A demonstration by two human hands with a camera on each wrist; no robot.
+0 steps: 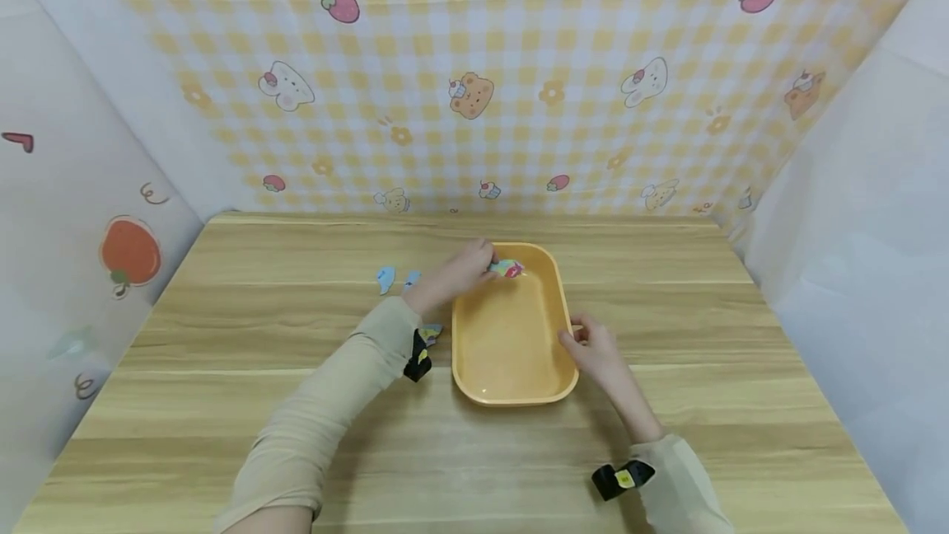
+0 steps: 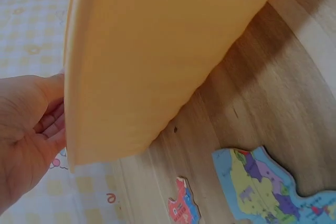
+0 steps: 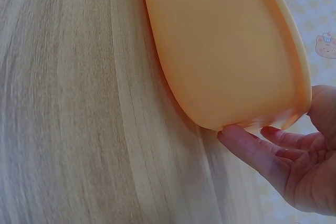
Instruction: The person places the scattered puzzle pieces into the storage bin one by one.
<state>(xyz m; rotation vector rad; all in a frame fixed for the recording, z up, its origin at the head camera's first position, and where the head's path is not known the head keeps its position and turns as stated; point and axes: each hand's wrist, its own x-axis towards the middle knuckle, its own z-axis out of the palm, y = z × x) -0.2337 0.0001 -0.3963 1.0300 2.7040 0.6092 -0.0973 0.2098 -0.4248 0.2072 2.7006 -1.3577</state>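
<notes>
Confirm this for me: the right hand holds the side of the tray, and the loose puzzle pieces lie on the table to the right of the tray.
Not quite: the loose puzzle pieces lie on the table to the left of the tray, as the head view shows. The right hand does hold the tray's side.

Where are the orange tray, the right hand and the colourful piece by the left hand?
Orange tray [image 1: 511,340]: head view, its bare floor.
Right hand [image 3: 302,176]: right wrist view, hand's middle.
Colourful piece [image 1: 509,269]: head view, its middle.
</notes>
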